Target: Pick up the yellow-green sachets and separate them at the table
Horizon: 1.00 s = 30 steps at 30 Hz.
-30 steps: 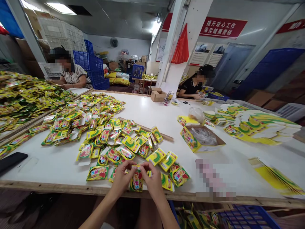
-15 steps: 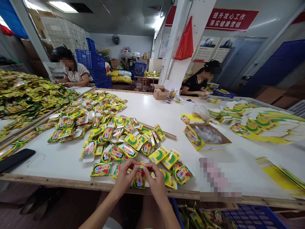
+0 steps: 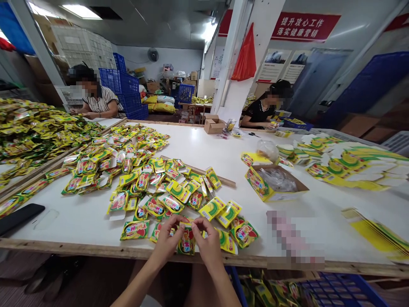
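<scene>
Both hands meet at the table's front edge on one small yellow-green candy box (image 3: pixel 186 242) with a watermelon print. My left hand (image 3: pixel 170 235) pinches its upper left corner, fingers curled over the top. On the upper right corner my right hand (image 3: pixel 205 235) does the same, thumb pressed to the top edge. The box stands roughly upright between them, and its top is partly hidden by the fingers. Similar small boxes (image 3: pixel 134 229) lie around the hands, and a loose pile of boxes (image 3: pixel 153 181), some with white flaps open, spreads behind them.
An open carton of clear plastic bags (image 3: pixel 277 181) stands to the right, near flattened yellow cartons (image 3: pixel 354 164). A phone (image 3: pixel 22 219) lies at left. Below the edge is a blue crate (image 3: pixel 345 290). Two people (image 3: pixel 99 100) work across the table, beyond a wooden strip (image 3: pixel 220 177).
The view has shifted slightly. Both hands stay on the same box with almost no visible movement.
</scene>
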{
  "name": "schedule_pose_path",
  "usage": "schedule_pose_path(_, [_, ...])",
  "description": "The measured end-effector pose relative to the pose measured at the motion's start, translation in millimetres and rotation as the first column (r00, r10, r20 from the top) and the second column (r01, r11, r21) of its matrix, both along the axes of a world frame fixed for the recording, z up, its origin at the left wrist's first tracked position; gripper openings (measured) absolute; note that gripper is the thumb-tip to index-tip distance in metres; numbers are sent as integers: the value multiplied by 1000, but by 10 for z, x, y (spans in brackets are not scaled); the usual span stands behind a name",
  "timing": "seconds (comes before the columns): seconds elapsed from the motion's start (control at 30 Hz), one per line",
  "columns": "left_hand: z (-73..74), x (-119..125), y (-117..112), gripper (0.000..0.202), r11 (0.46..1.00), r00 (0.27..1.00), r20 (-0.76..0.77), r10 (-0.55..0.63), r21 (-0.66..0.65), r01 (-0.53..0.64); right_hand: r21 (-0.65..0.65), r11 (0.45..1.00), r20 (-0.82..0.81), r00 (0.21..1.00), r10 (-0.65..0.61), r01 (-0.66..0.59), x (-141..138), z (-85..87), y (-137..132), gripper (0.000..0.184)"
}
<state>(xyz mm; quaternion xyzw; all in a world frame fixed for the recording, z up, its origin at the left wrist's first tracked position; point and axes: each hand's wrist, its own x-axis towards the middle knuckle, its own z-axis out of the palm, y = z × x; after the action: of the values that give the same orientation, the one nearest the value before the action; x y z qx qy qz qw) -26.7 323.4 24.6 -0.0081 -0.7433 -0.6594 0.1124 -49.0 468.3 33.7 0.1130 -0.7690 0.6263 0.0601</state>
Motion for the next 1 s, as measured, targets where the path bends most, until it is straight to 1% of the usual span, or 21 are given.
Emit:
schedule_pose_path(0.2, [-70,-10,-23,19,996,1000,18,-3,85,1,46,999,-25,1000,5,-4,18,5,5,19])
schedule_pose_path(0.33, [-63,-29,8,14,991,1000,29,11,129,-15,51,999,-38,999,-5,7,30,-1,6,19])
schedule_pose_path(0.5, [-54,-30,86,11,982,997,50,61,174,-69,41,998,-41,998,-40,42,33,9,-11,19])
schedule_pose_path(0.57, [-73,-4,92,15,986,997,34,64,151,-69,44,998,-51,998,-42,44,33,18,-11,20])
schedule_pose_path(0.67, [-117,54,62,19,996,997,-45,69,57,-66,56,998,-68,998,2,1,42,4,18,22])
schedule_pose_path(0.73, [-147,82,31,18,997,991,-109,72,-5,-73,77,997,-81,996,29,-23,56,-41,59,22])
schedule_pose_path(0.83, [-185,95,9,15,995,982,-180,53,-68,-66,112,993,-116,993,36,-23,78,-149,120,19])
schedule_pose_path(0.93, [-205,104,27,15,991,977,-211,33,-118,-58,113,994,-161,987,24,-6,92,-240,117,17])
schedule_pose_path(1.0, [-197,131,30,16,987,977,-212,14,-156,-48,107,994,-196,981,-2,23,115,-256,82,16])
